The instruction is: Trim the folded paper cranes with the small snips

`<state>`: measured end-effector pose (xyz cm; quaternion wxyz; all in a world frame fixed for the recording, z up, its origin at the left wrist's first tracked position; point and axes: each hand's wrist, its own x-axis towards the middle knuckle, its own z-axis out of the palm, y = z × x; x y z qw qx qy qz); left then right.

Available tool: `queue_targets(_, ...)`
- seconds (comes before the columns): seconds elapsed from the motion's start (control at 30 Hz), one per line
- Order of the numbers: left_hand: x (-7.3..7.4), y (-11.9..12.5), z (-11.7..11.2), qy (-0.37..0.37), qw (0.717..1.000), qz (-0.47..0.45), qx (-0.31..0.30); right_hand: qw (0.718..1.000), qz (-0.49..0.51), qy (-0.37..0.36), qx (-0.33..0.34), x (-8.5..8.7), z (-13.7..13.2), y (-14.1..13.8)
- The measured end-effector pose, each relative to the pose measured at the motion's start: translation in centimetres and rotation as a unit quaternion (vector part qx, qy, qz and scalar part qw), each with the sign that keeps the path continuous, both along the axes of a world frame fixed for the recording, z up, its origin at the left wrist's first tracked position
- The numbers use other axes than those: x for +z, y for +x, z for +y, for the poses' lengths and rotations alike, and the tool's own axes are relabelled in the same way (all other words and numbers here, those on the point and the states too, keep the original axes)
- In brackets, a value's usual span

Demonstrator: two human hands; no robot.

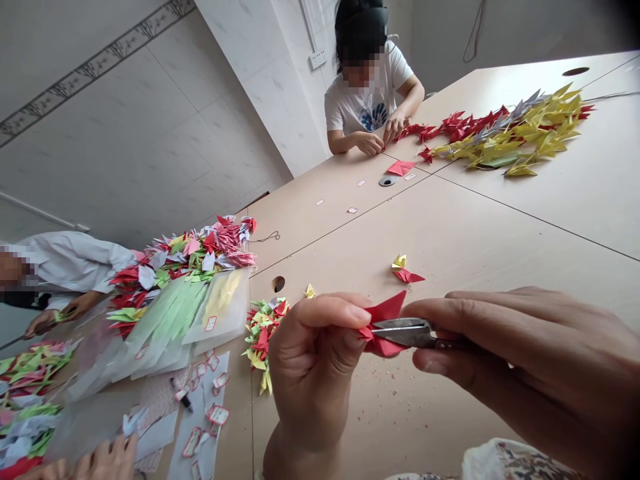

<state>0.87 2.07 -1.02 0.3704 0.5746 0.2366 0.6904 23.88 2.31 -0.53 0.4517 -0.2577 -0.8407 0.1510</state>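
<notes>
My left hand (313, 353) pinches a red folded paper crane (393, 308) between thumb and fingertips, above the table. My right hand (520, 347) is closed around small metal scissors (410, 332). Their pointed blades lie against the crane, close to my left fingertips; the handles are mostly hidden by my right fingers. Beyond my hands, a small red and yellow folded piece (406, 272) lies on the table, and a little yellow one (309, 291) is behind my left hand. Tiny paper scraps are scattered below the crane.
A heap of coloured folded paper (265, 333) lies left of my left hand. Further left are plastic bags (165, 320), labels and a marker (183, 397). Strings of red and yellow cranes (530, 133) lie at the back right. Two people work across the table and at left; another hand (107, 460) shows bottom left.
</notes>
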Motion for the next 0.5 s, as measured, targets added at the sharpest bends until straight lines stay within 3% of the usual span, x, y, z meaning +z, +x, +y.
queue_targets(0.23,0.08,0.09,-0.26,-0.01,1.0,0.001,0.006,0.999,-0.004,0.002,-0.044,-0.46,-0.41,-0.15)
queue_targets(0.5,0.04,0.16,-0.15,0.0,1.0,0.003,0.022,1.0,0.001,0.008,-0.015,-0.16,-0.2,-0.01)
